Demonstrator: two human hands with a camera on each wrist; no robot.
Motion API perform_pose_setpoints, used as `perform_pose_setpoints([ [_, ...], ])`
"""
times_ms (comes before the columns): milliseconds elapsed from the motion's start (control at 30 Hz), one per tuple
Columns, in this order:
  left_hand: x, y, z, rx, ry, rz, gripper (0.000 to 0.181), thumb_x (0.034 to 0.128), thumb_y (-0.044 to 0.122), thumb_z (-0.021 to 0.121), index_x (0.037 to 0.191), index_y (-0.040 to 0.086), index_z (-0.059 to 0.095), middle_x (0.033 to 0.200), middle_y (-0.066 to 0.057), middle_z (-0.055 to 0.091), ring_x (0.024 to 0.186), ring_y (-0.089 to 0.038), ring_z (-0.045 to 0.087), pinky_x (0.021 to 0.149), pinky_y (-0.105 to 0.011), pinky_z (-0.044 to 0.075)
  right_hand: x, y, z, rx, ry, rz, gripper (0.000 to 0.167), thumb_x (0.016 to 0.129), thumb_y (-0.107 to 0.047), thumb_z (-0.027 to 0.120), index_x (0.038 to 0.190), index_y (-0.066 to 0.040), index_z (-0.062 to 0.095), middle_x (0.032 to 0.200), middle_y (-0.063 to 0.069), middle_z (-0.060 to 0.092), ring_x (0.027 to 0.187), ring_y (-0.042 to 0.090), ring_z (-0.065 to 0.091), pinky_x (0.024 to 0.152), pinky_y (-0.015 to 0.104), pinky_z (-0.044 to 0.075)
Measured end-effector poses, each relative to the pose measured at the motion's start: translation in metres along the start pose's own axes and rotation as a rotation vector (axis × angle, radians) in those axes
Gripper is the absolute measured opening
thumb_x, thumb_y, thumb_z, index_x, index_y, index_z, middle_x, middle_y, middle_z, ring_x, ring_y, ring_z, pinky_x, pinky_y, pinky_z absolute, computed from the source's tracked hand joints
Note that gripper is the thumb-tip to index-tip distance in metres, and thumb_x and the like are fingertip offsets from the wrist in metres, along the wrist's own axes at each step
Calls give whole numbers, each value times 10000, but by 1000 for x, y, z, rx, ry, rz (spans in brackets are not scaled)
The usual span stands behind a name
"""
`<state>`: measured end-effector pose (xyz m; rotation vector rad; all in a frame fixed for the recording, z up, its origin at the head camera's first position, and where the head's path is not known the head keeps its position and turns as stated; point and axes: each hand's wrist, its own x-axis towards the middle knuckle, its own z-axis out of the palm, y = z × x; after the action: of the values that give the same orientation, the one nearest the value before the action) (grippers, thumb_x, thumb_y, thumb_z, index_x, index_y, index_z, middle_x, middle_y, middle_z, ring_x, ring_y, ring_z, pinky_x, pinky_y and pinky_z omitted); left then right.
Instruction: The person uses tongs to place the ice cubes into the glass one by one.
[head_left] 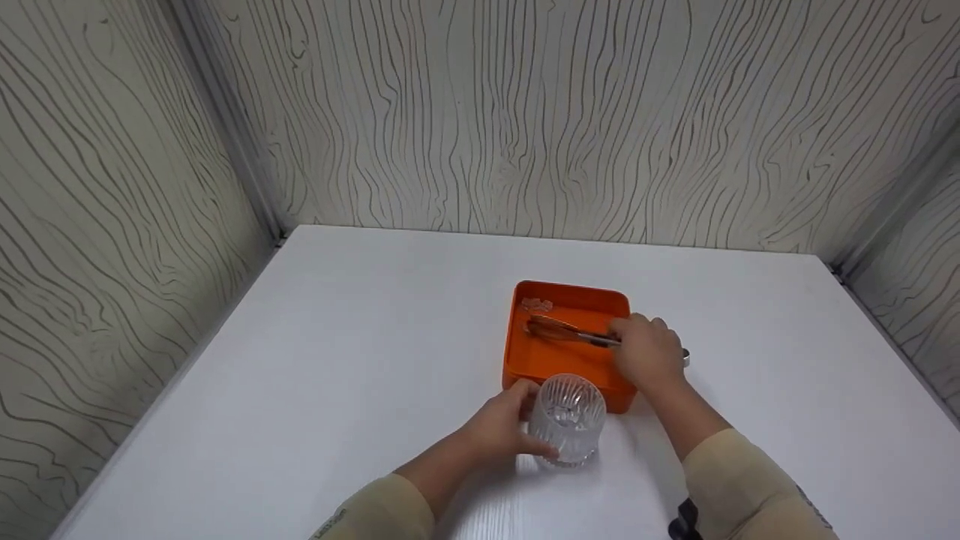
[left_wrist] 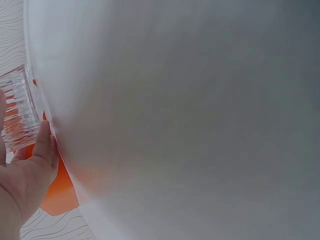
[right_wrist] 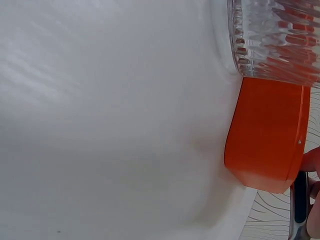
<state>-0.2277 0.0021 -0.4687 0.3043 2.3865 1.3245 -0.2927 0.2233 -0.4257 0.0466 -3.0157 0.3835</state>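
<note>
1. Steadying matters first, I judge: the left hand [head_left: 495,429] is clamped round the ribbed glass tumbler [head_left: 568,420], its thumb on the near side and fingers behind. I would hold that grip firm but light, since smooth glass can skid.

2. The tumbler stands upright on the white table [head_left: 375,337], just in front of the orange tray [head_left: 570,361]. From my views I cannot tell whether the two touch, so I would avoid nudging either one.

3. The right hand [head_left: 651,351] grips the tongs [head_left: 592,338] by the handle at the tray's right side; the ring at the handle's end sticks out past the hand. The right wrist view shows a dark inlay along the metal, a sensible place to press evenly.

4. The looped head of the tongs is inside the tray, pointing left. I cannot tell whether its tips are apart or together, or whether they rest on the tray floor.

5. The clear pieces [head_left: 537,304] lie in the tray's far left corner, beyond that head. They look slippery, so I would approach them low and squeeze gently.

6. Hard pressure on the tray rim could tip or slide it, so I would let the wrist float.
</note>
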Motion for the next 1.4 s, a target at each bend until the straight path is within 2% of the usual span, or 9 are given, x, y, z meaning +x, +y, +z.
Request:
perform_pose_setpoints([
  [433, -3, 0, 1, 20, 4, 63, 609, 621, 318, 829, 1093, 298, 444, 1050, 152, 548, 1000, -76, 533, 922, -327, 458, -4, -9, 0, 19, -31, -7, 229, 796, -103, 642, 1025, -97, 636, 935, 133, 554, 829, 314, 468, 682, 452, 433],
  [633, -2, 0, 0, 15, 6, 51, 618, 614, 322, 833, 1099, 291, 450, 1058, 144, 549, 1008, -85, 533, 925, -336, 456, -2, -15, 3, 47, -51, 26, 193, 813, -107, 637, 1006, -110, 628, 953, 125, 543, 851, 313, 458, 695, 457, 434],
  [867, -1, -1, 1, 35, 13, 55, 623, 613, 331, 831, 1101, 305, 446, 1057, 153, 548, 1001, -79, 532, 920, -326, 459, -1, -15, 5, 28, -38, 14, 152, 810, -107, 640, 960, -129, 629, 909, 112, 540, 810, 302, 462, 646, 429, 432],
  [1233, -2, 0, 0, 10, 7, 71, 626, 608, 312, 835, 1101, 270, 452, 1045, 135, 554, 1002, -92, 540, 921, -326, 458, -2, -12, -1, 0, -37, -15, 133, 800, -84, 625, 923, -133, 639, 835, 91, 550, 767, 288, 474, 630, 399, 434],
  [1400, -2, -1, 0, 6, 6, 68, 626, 605, 309, 837, 1098, 271, 452, 1042, 136, 555, 1005, -90, 538, 925, -320, 455, -4, -8, -8, 28, -60, 18, 133, 828, -106, 617, 958, -128, 639, 856, 100, 547, 789, 290, 470, 634, 399, 437],
])
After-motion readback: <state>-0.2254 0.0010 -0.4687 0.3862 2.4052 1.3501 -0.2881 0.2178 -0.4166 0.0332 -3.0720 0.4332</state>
